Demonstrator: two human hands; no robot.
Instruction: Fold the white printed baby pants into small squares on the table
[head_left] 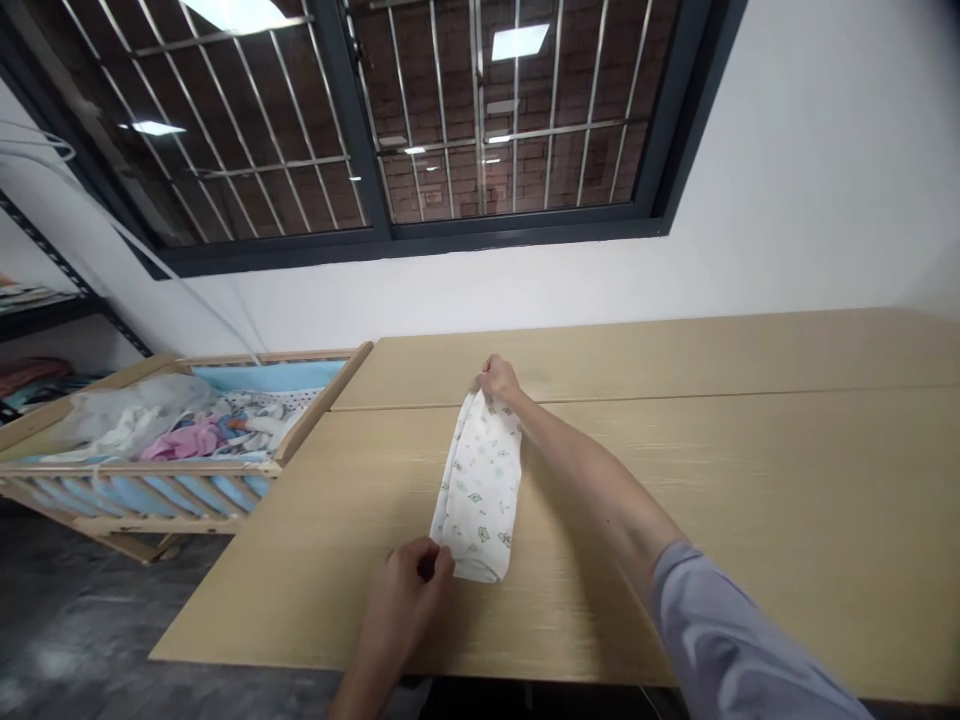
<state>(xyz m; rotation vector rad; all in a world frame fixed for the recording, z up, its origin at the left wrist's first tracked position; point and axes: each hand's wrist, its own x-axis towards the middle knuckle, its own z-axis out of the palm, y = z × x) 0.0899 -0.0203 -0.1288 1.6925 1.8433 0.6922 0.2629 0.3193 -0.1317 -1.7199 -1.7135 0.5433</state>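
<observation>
A folded white cloth (pixel 480 490) with a small green and grey print lies lengthwise across the tan table (pixel 712 520). My left hand (pixel 411 590) pinches its near left corner between thumb and fingers. At the far end, my right hand (pixel 498 378) is closed on the cloth's upper edge, with that arm stretched forward along the right side. The cloth is folded into a long narrow strip, and its layers show along the left edge and at the rounded near end.
Left of the table stands a wooden crib (pixel 326 405) with blue lining, holding a pink cloth (pixel 184 440) and other crumpled fabrics. Farther left is a dark shelf (pixel 45 318) with folded textiles. Behind the table rise a white wall (pixel 810 180) and a barred window (pixel 390 235).
</observation>
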